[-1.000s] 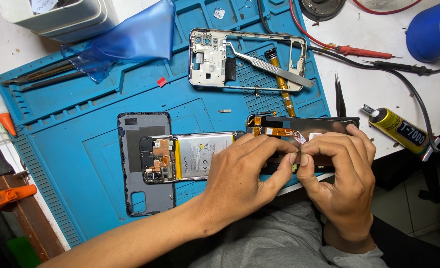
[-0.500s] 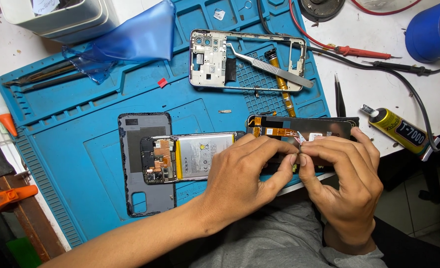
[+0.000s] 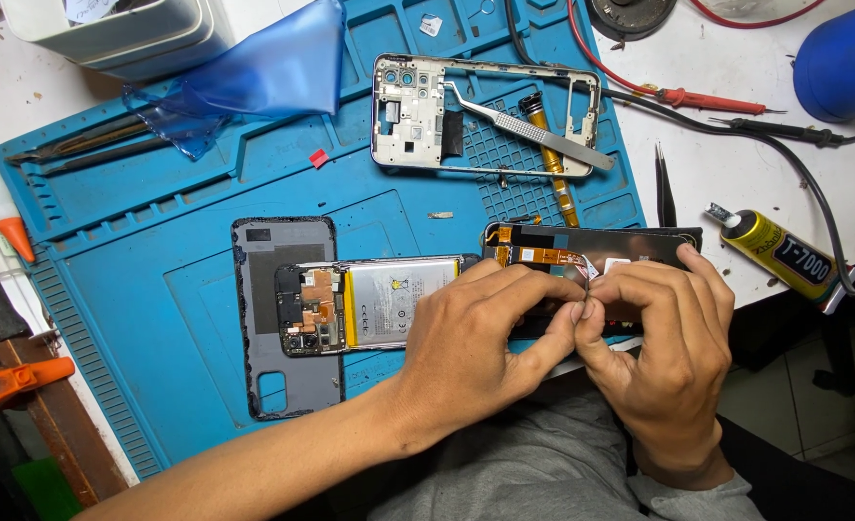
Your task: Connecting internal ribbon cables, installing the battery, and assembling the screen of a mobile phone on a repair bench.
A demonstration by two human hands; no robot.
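Both hands work at the near right edge of the blue repair mat: the left hand and right hand meet fingertip to fingertip, pinching at the dark phone screen assembly with its orange flex cable. Just left of it the opened phone body lies on the grey back cover; bare mat lies further left, and a glue tube lies right of the mat.

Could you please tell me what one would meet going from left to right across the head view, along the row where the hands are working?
Grey phone back cover → phone body with its battery exposed → left hand → right hand → yellow glue tube.
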